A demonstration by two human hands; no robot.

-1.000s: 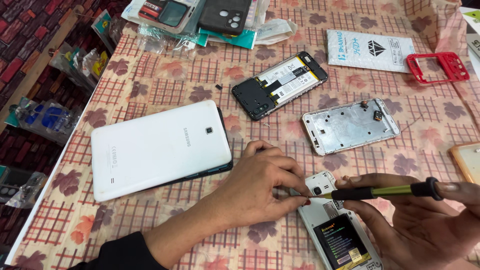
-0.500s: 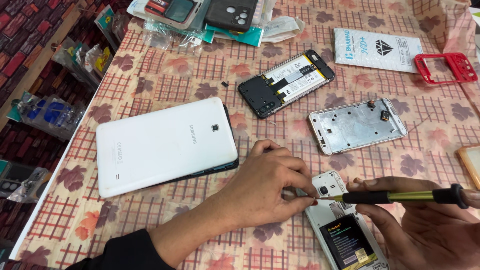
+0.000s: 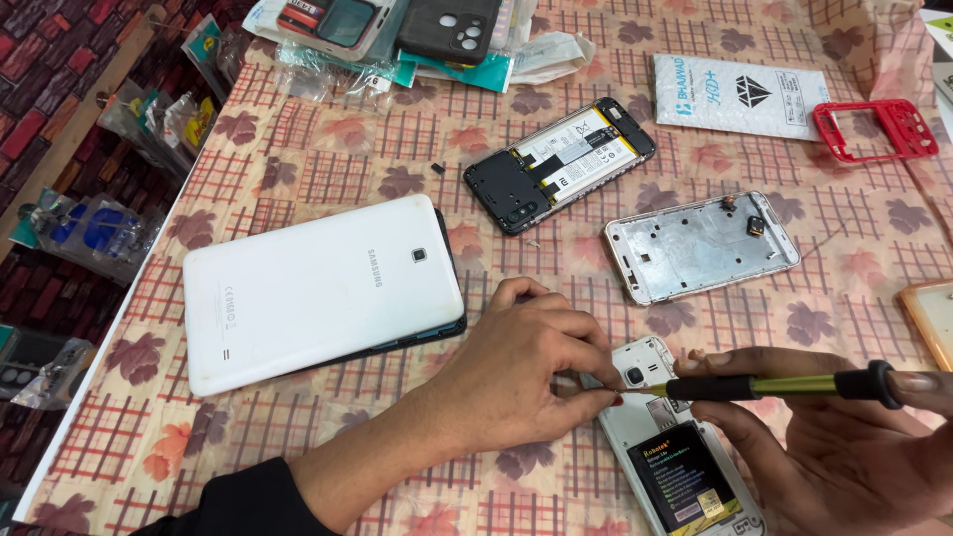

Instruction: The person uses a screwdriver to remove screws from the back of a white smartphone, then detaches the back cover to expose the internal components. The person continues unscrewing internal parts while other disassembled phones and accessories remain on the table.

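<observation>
Near the table's front edge, the left hand [image 3: 516,372] pinches the top of an opened white phone [image 3: 675,447], its dark battery bare. The right hand [image 3: 844,452] is closed round a slim yellow-green screwdriver [image 3: 784,385], tip beside the camera lens. The phone looks light, slick and brittle; best held by its rims. A glossy white tablet [image 3: 318,288] lies towards the left edge.
</observation>
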